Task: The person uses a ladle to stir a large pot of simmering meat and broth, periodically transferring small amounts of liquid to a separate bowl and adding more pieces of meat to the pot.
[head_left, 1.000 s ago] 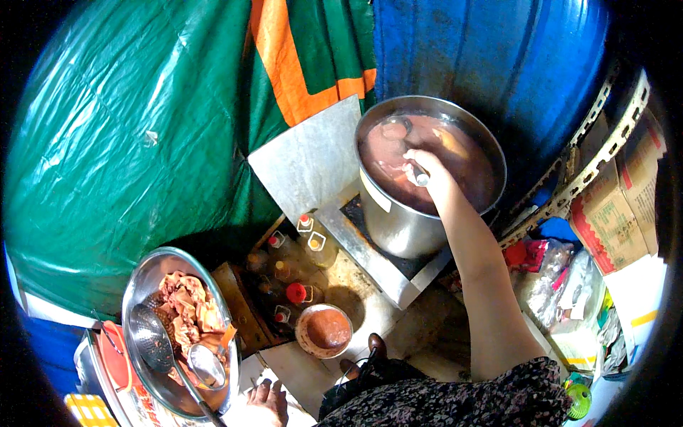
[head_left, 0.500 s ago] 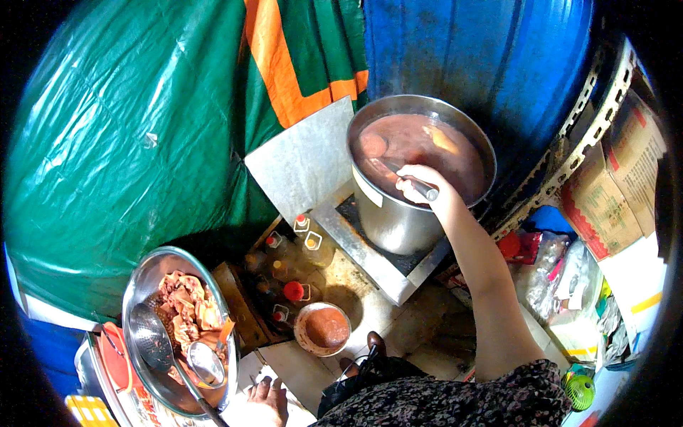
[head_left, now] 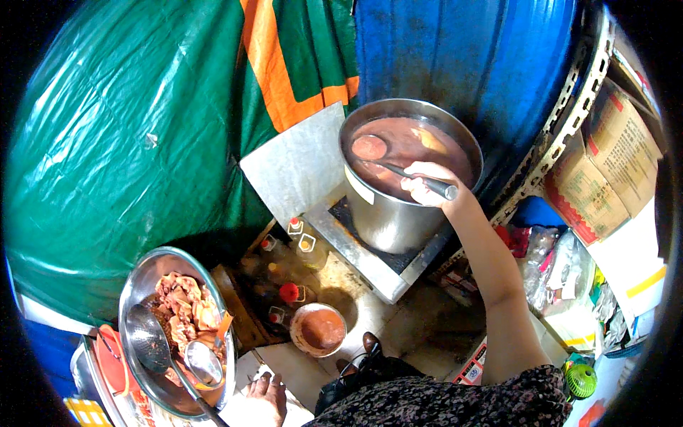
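My right hand (head_left: pixel 429 183) is closed round the dark handle of a ladle (head_left: pixel 370 147) over a tall steel pot (head_left: pixel 380 220). The ladle's bowl, filled with reddish-brown liquid, is at the surface near the pot's left wall. A pale yellowish piece (head_left: pixel 430 139) floats in the pot. At the lower edge my left hand (head_left: pixel 265 400) rests with fingers apart on a white surface, holding nothing that shows. Left of it is a large steel basin (head_left: pixel 171 257) of cooked, meat-like pieces (head_left: pixel 186 299), with a perforated skimmer (head_left: pixel 148 338) and a small round steel scoop (head_left: pixel 203 361) inside.
The pot stands on a low metal stove (head_left: pixel 391 281) with an upright metal panel (head_left: pixel 295 160). Several plastic bottles (head_left: pixel 307 249) and a small tub of reddish-brown liquid (head_left: pixel 320 331) are on the floor. A green tarp (head_left: pixel 128 164) hangs left; cardboard boxes (head_left: pixel 605 164) stand right.
The ladle has risen, its handle now tipped nearer level and its filled bowl showing clearly. My right hand has shifted slightly. The view has moved a little; the left hand stays put.
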The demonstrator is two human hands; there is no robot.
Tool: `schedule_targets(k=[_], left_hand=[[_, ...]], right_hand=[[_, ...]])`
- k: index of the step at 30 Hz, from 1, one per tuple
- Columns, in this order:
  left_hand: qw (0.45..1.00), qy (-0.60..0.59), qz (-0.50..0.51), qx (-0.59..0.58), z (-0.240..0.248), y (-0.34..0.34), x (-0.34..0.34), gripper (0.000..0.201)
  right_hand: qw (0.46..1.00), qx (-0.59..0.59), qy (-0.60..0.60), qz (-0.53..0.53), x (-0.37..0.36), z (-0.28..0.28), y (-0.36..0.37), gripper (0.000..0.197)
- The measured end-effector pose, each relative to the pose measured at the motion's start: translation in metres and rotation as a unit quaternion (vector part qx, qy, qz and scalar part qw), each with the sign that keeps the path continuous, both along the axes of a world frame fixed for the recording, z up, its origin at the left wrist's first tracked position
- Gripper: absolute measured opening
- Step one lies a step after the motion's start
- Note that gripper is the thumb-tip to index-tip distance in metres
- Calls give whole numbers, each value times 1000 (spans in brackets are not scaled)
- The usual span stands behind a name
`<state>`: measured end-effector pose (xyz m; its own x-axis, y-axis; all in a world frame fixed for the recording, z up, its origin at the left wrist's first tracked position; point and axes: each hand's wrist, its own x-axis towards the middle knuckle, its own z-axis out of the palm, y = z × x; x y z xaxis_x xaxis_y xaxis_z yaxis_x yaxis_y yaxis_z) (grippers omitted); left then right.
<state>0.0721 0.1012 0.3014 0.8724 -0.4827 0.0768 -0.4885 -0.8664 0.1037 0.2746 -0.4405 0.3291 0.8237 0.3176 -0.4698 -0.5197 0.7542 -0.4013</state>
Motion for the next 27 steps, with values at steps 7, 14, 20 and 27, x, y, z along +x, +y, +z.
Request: schedule_targets(k=[7,14,20,27], left_hand=[[995,82,-15,-46,23,-4,6,29],[997,59,-20,-34,13,10,2,28],[998,4,-9,-62,10,26,-7,25],[997,5,11,-77,6,48,-21,37]], right_hand=[[997,-29,-18,64,-25,-5,-6,26],[965,-249,-58,-56,-87,49,57,19],[937,-340,-72,-41,-135,72,114,25],[944,-311,-22,107,-173,16,147,33]])
